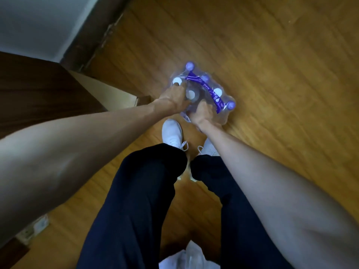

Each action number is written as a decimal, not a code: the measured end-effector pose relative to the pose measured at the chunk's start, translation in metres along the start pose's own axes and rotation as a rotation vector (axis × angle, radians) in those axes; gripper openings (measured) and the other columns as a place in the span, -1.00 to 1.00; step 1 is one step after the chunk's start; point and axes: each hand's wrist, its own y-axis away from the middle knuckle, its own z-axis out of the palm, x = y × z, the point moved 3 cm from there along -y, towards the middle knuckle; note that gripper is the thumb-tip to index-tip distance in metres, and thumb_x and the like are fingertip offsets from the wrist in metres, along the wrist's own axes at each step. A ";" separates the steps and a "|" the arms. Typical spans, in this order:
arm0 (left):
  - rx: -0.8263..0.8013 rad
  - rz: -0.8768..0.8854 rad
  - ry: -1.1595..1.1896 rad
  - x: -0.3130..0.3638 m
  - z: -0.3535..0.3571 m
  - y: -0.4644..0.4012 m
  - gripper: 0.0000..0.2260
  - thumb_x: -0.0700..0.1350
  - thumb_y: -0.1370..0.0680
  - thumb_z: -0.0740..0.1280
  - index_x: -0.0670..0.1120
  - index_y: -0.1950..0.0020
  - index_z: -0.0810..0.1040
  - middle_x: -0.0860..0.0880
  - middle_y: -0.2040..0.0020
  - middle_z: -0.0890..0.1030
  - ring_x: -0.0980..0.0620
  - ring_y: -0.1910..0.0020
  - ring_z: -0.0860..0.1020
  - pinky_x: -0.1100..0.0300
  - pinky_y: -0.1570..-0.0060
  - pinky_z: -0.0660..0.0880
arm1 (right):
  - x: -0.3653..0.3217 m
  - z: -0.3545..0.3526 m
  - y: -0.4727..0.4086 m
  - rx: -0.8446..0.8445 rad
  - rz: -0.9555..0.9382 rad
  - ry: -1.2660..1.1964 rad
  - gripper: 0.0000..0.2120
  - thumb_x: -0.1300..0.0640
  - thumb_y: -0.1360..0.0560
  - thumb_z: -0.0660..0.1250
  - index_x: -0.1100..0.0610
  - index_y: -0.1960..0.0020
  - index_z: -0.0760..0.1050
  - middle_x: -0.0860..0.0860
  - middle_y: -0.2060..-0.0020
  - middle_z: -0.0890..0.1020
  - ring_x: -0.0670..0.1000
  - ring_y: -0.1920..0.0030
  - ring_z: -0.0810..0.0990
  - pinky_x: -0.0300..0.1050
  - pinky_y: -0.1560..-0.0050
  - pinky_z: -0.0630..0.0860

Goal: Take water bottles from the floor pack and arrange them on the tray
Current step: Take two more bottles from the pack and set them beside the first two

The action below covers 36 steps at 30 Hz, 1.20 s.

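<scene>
**Both hands dug into the shrink-wrapped bottle pack on the wooden floor**

The left hand point(173, 100) is curled over the near-left part of the clear plastic-wrapped pack of water bottles point(204, 92), its grip closed into the wrap just beside a white bottle cap point(191, 94). The right hand point(204, 113) is clenched on the pack's near edge, fingers bunched in the film; whether either grip has hold of a single bottle or only of the wrap cannot be told through the blur. A purple printed carrying strap point(206, 88) runs across the top of the pack, from a purple cap point(190, 66) at the far end to another purple cap point(230, 105) at the right end. More white caps show through the film on either side of the strap.

The pack stands on the honey-coloured wooden plank floor point(272, 65), directly in front of the person's white trainers point(172, 133), which are almost touching it. Dark navy trousers point(139, 200) fill the lower middle of the view, between the two bare forearms.

To the left, near the left forearm, a dark brown wooden piece of furniture point(35, 90) stands with a tan cardboard panel point(108, 94) leaning along its side, close to the pack but apart from it. Beyond these, a dark skirting board point(93, 35) meets a pale wall point(38, 22). At the bottom edge lies crumpled white plastic point(190, 257).
</scene>
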 end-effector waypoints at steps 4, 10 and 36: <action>0.020 0.019 -0.015 0.006 0.028 -0.038 -0.45 -0.08 -0.57 0.32 -0.24 -0.48 0.24 -0.30 -0.32 0.50 -0.29 -0.26 0.53 -0.05 -0.19 0.44 | 0.010 0.019 -0.026 -0.020 -0.004 0.092 -0.41 -0.10 -0.49 0.41 0.24 -0.36 0.39 0.19 -0.24 0.60 0.24 -0.29 0.56 0.05 -0.14 0.52; 0.114 0.055 0.053 0.005 0.042 -0.042 -0.56 -0.13 -0.59 0.25 -0.18 -0.44 0.25 -0.34 -0.19 0.57 -0.34 -0.13 0.59 -0.15 -0.04 0.51 | 0.003 0.022 -0.030 -0.021 0.006 0.127 -0.52 0.09 -0.55 0.36 0.29 -0.36 0.34 0.23 -0.29 0.56 0.26 -0.33 0.52 0.05 -0.23 0.48; 0.560 -0.002 0.509 0.114 -0.249 0.476 -0.75 -0.11 -0.51 0.32 -0.08 0.10 0.21 0.01 0.40 0.38 0.04 0.45 0.28 0.15 0.46 0.26 | -0.116 -0.285 0.435 0.332 -0.465 0.099 -0.75 0.05 -0.31 0.41 0.06 0.10 0.41 0.04 0.20 0.66 0.21 0.15 0.63 -0.10 0.28 0.32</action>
